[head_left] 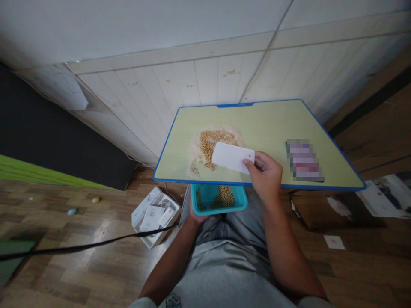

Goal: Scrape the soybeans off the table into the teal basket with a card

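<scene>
My right hand (268, 176) is closed on one end of a white card (230, 156), thumb on top. The card's far end hangs over a heap of round tan beans, which look like soybeans (207, 147), mixed with pale rice-like grains (193, 155) on the small table (266, 124). My left hand (198, 217) grips a teal plastic tray (219, 211) at its lower left, just below the table's front edge. Its fingers are mostly hidden under the tray. More soybeans (227, 196) lie in the tray, mainly on its right side.
A pixelated flat object (304, 160) lies on the table's right side. The table backs onto a white panelled wall (180, 81). An open white box (156, 216) with papers and a cable stands on the floor at left. A black strap (96, 245) crosses the lower left.
</scene>
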### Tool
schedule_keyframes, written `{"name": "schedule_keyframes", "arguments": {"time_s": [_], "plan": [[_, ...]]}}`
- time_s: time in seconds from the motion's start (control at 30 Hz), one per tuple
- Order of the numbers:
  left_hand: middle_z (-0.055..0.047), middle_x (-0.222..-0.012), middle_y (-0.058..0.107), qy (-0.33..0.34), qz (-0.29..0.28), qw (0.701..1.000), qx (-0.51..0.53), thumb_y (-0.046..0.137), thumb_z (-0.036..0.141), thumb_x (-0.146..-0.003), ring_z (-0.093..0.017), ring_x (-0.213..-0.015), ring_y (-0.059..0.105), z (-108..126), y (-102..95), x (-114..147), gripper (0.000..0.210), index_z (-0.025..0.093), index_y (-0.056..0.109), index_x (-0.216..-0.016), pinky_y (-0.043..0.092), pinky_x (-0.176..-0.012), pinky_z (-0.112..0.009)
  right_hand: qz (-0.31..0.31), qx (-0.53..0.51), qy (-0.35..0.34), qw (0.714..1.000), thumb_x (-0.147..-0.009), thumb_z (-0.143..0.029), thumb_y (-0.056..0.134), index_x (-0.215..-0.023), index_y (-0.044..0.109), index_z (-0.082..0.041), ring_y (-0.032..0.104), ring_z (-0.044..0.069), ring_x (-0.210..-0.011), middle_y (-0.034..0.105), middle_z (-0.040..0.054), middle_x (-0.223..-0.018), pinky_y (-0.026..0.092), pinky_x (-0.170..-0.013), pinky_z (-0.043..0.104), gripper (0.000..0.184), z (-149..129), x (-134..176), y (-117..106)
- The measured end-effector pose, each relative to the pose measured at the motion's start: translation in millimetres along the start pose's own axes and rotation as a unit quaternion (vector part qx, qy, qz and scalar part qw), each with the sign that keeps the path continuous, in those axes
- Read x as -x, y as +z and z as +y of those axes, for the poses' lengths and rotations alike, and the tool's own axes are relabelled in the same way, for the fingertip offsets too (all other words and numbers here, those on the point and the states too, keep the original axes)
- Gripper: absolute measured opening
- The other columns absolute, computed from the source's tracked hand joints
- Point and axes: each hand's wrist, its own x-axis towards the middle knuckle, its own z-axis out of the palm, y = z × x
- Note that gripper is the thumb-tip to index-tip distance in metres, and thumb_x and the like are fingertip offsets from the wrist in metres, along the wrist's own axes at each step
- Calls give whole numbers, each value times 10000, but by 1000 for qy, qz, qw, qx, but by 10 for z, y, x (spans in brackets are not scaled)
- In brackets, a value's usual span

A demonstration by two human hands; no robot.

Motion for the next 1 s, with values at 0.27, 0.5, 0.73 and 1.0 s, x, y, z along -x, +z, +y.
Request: {"name": "schedule_keyframes", "arguments": {"time_s": [0.27, 0.5, 0.73, 1.0], "plan": [[-43, -1823, 835, 3, -37, 999, -11, 861, 946, -873, -514, -1912, 549, -6, -25, 6, 1015, 352, 847, -1696, 550, -1542, -688, -18, -12, -2, 1000, -910, -470, 962, -1071, 948, -258, 964, 308, -937, 996, 79, -1028, 801, -841, 411, 267, -37, -9, -3], [-57, -1759, 877, 5, -31, 999, 8, 870, 898, -898, -507, -1896, 575, -9, -39, -3, 924, 357, 871, -1647, 569, -1529, -696, -43, -5, 7, 999, -944, -530, 970, -1087, 944, -267, 964, 312, -979, 999, 76, -1053, 807, -888, 433, 301, -69, -8, -6], [-67, -1767, 877, 8, 5, 1000, 3, 770, 842, -1006, -505, -1890, 578, -10, -35, 0, 796, 326, 883, -1602, 578, -1511, -684, -56, -14, -1, 998, -950, -500, 971, -1078, 958, -267, 962, 299, -974, 1000, 69, -1047, 789, -895, 417, 267, -55, -11, -19], [-72, -1774, 868, 8, 6, 1000, -3, 746, 846, -1017, -500, -1888, 579, -25, -81, -44, 782, 354, 864, -1613, 532, -1541, -699, -76, -31, 21, 996, -933, -532, 998, -1047, 953, -259, 948, 293, -946, 995, 72, -1023, 779, -843, 396, 299, -42, 14, -63]]}}
